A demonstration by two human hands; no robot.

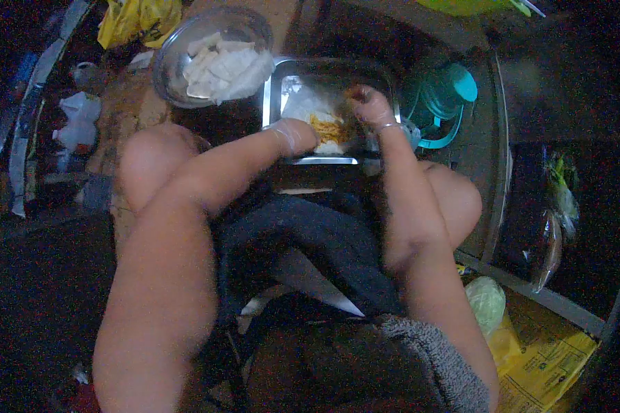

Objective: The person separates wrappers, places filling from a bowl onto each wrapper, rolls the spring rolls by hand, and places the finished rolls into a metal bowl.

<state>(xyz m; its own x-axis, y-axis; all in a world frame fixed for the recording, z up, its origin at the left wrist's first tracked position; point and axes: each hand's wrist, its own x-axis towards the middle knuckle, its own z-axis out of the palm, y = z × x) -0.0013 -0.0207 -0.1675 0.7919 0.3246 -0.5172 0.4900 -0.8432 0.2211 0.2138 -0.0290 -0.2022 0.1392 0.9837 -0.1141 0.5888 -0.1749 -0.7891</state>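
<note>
A rectangular metal tray (317, 161) sits in front of my knees, with orange-brown shredded food (329, 129) and something whitish inside it. My left hand (295, 136), in a clear glove, reaches over the tray's near left part beside the food; its fingers are hidden. My right hand (372, 109), also in a clear glove, is above the tray's right side, fingers curled together around a small brownish piece too blurred to name. A clear round bowl (164, 77) holding white pieces (225, 69) stands at the tray's upper left.
A teal bucket (453, 88) stands right of the tray. Yellow bags (139, 24) lie at the upper left. At the lower right are a cabbage (486, 305) and yellow plastic (548, 354). A green vegetable (563, 180) lies at the far right.
</note>
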